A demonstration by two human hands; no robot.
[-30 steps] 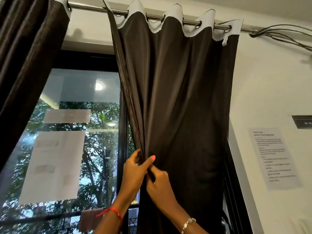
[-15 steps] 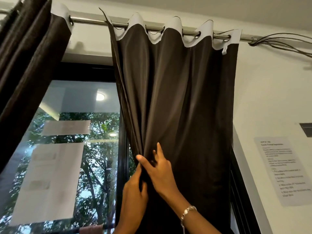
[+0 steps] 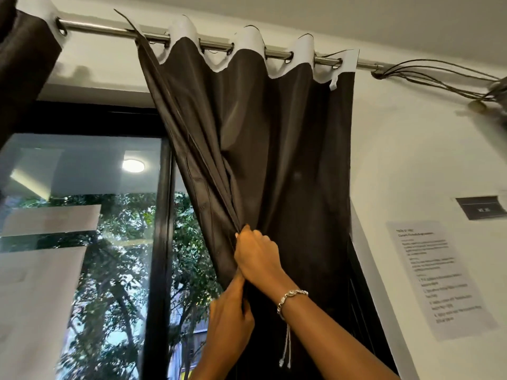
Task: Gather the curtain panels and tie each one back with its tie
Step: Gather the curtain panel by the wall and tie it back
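Clearly, with the right hand (image 3: 256,259) and left hand (image 3: 230,322) both clenched on the bunched curtain (image 3: 288,146), a loosened grip could let the folds spill out.

You see: sheet (image 3: 436,275) on wall (image 3: 417,149), right; two papers (image 3: 35,311) on window (image 3: 129,283); cables (image 3: 439,78) off rod (image 3: 104,28) end.

We see both of the person's forearms bare down to the bottom edge of the view. At the wrist of the right hand (image 3: 256,259) sits a silver-coloured bracelet (image 3: 292,296) of chunky chain links. Thin white cords (image 3: 286,344) hang from it, ending in small knots or beads. The left hand (image 3: 230,322) and its wrist show bare.
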